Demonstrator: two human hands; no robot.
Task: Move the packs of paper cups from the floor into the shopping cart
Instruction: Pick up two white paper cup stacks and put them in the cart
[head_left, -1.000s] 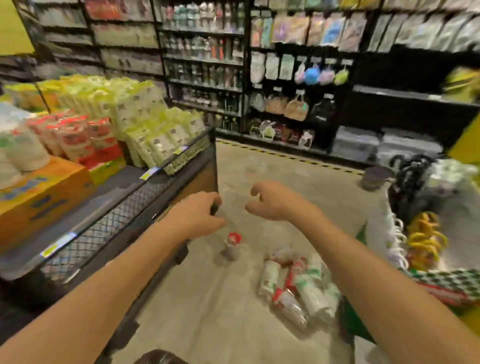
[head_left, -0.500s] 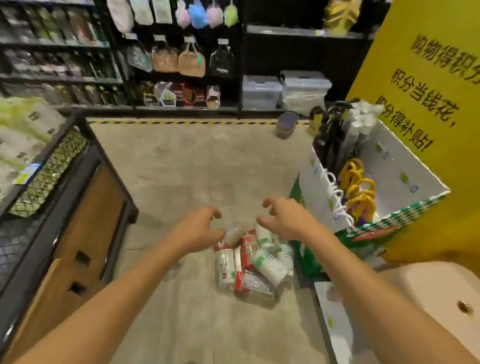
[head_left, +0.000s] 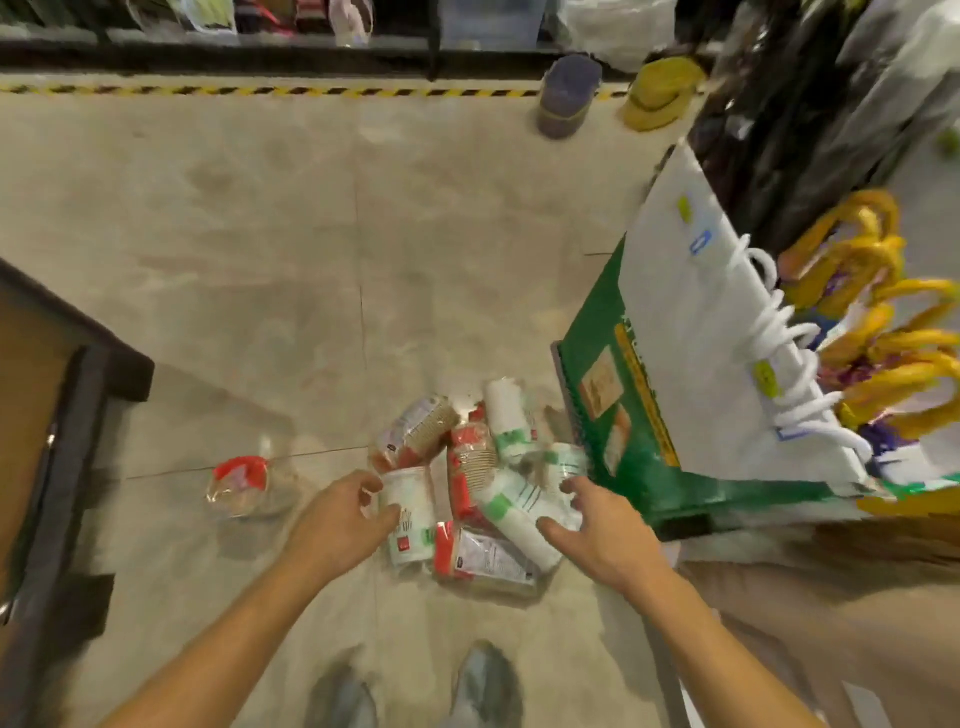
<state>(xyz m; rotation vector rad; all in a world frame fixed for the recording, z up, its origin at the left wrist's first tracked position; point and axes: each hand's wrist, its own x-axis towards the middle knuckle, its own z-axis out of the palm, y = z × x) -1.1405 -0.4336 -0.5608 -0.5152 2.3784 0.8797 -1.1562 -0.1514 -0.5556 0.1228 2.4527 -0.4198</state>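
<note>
Several packs of paper cups (head_left: 470, 467) lie in a heap on the floor in front of me. One more pack with a red end (head_left: 240, 484) lies apart to the left. My left hand (head_left: 340, 517) reaches down, and its thumb and fingertips touch the left side of a white pack with a red mark (head_left: 413, 519). My right hand (head_left: 597, 527) hovers with spread fingers over a white and green pack (head_left: 511, 512), touching its right side. Neither hand has closed round a pack. No shopping cart is in view.
A green and white display box (head_left: 670, 332) with umbrellas stands close to the right of the heap. The dark corner of a display stand (head_left: 78, 374) juts in at left. My shoes (head_left: 483, 686) are at the bottom. Shelving runs along the back behind a striped floor line.
The view has tilted down and closer to the floor. Both hands have dropped from mid-air onto the heap of cup packs.
</note>
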